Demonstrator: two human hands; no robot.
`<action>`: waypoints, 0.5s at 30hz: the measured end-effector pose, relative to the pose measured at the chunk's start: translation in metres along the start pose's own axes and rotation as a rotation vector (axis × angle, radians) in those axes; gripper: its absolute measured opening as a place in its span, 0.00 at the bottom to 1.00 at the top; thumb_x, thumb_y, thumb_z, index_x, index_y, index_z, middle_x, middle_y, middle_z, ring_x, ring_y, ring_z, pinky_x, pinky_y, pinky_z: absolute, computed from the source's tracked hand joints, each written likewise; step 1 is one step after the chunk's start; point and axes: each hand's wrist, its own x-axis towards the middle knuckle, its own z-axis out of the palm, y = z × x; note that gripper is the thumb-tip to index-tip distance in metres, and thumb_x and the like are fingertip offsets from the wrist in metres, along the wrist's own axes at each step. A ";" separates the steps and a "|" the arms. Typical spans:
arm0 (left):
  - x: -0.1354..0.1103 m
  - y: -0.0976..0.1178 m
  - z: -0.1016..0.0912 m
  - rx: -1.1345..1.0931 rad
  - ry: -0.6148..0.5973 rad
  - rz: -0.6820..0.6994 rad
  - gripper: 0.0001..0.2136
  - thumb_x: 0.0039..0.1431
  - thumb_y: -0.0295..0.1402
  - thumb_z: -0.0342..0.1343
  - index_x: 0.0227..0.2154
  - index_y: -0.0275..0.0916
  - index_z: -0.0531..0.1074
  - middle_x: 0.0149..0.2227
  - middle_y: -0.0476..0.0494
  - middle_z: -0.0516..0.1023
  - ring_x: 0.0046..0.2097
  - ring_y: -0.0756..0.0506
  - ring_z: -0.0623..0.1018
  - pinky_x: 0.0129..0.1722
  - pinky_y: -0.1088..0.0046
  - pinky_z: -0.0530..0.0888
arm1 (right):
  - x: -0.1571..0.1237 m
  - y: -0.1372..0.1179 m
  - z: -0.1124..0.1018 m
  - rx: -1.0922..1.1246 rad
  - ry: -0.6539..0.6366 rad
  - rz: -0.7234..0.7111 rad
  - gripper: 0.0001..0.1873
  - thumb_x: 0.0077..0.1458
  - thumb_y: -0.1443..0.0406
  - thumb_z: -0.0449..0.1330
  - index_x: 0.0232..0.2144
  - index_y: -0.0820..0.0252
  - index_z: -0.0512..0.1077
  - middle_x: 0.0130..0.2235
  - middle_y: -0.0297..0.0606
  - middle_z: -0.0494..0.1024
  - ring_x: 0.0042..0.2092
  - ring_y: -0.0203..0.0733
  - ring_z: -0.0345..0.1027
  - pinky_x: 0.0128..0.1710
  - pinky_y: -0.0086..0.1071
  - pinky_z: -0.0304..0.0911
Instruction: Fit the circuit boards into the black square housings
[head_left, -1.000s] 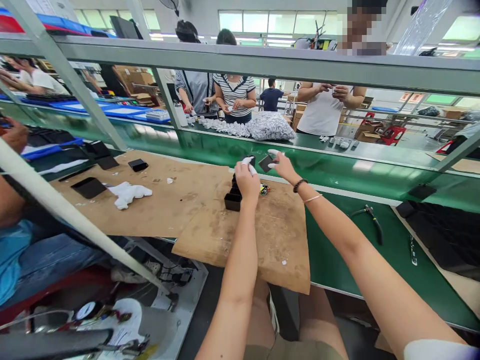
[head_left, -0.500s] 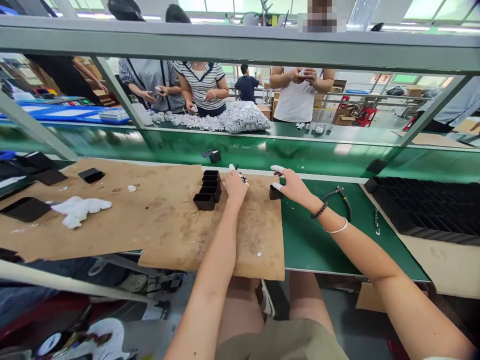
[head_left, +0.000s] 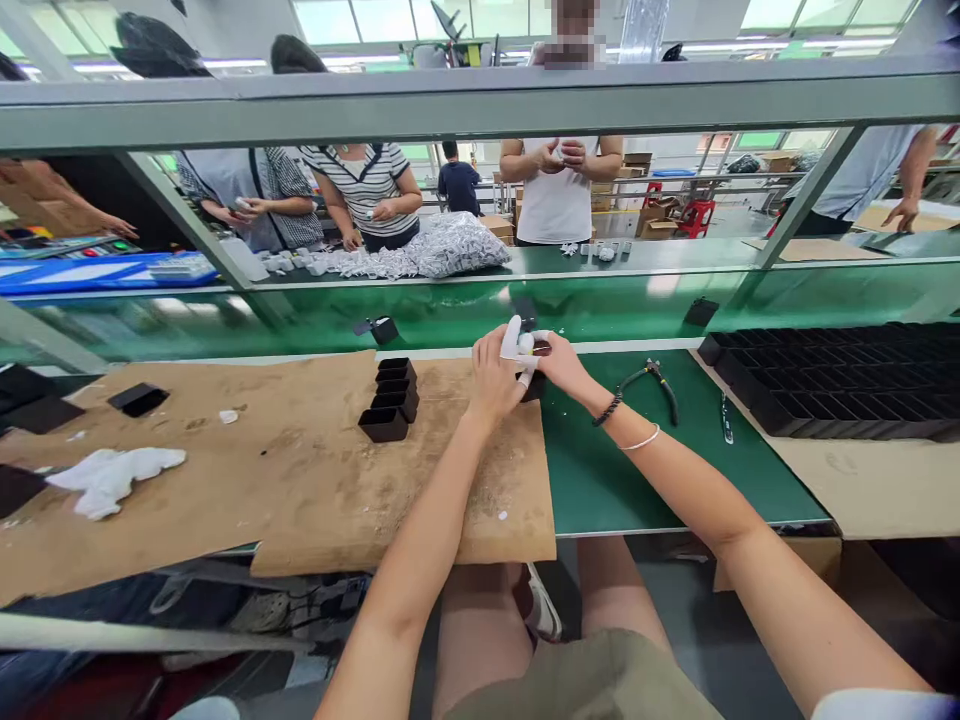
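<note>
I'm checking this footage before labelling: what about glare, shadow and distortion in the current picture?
Head view: pale glare marks the green panel, upper windows look washed out; also head view: the black boxes are dark inside, the right forearm looks stretched toward the lower right corner.

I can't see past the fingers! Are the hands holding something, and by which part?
Left hand and right hand seem to hold something small, but fingers hide what it is and where it's gripped.

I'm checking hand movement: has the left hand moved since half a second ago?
Yes: judged against the brown sheet, the left hand has moved right, toward the sheet's right edge.
</note>
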 end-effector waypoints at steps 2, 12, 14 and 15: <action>-0.002 0.003 0.000 -0.155 -0.012 -0.073 0.46 0.51 0.33 0.65 0.71 0.41 0.48 0.63 0.31 0.65 0.64 0.33 0.66 0.67 0.51 0.60 | -0.005 0.010 -0.024 0.267 -0.009 0.067 0.16 0.40 0.66 0.72 0.33 0.60 0.73 0.37 0.36 0.80 0.41 0.42 0.75 0.49 0.39 0.72; -0.016 -0.031 0.012 -0.599 -0.529 -0.547 0.56 0.42 0.32 0.71 0.72 0.42 0.45 0.57 0.34 0.71 0.55 0.38 0.76 0.60 0.54 0.70 | -0.035 0.056 -0.092 0.704 -0.072 0.429 0.07 0.49 0.66 0.69 0.33 0.57 0.77 0.35 0.38 0.83 0.40 0.41 0.79 0.47 0.34 0.73; -0.018 -0.027 0.012 -0.508 -0.529 -0.572 0.55 0.44 0.36 0.71 0.72 0.41 0.45 0.46 0.40 0.74 0.44 0.41 0.78 0.53 0.56 0.74 | -0.034 0.056 -0.091 0.709 -0.101 0.413 0.09 0.47 0.65 0.70 0.34 0.57 0.78 0.36 0.38 0.83 0.41 0.40 0.78 0.45 0.32 0.73; -0.019 -0.024 0.011 -0.439 -0.534 -0.558 0.56 0.44 0.39 0.72 0.72 0.39 0.46 0.41 0.43 0.74 0.41 0.41 0.77 0.51 0.55 0.75 | -0.034 0.055 -0.091 0.697 -0.117 0.397 0.10 0.47 0.65 0.71 0.35 0.56 0.78 0.37 0.38 0.83 0.41 0.40 0.78 0.43 0.32 0.73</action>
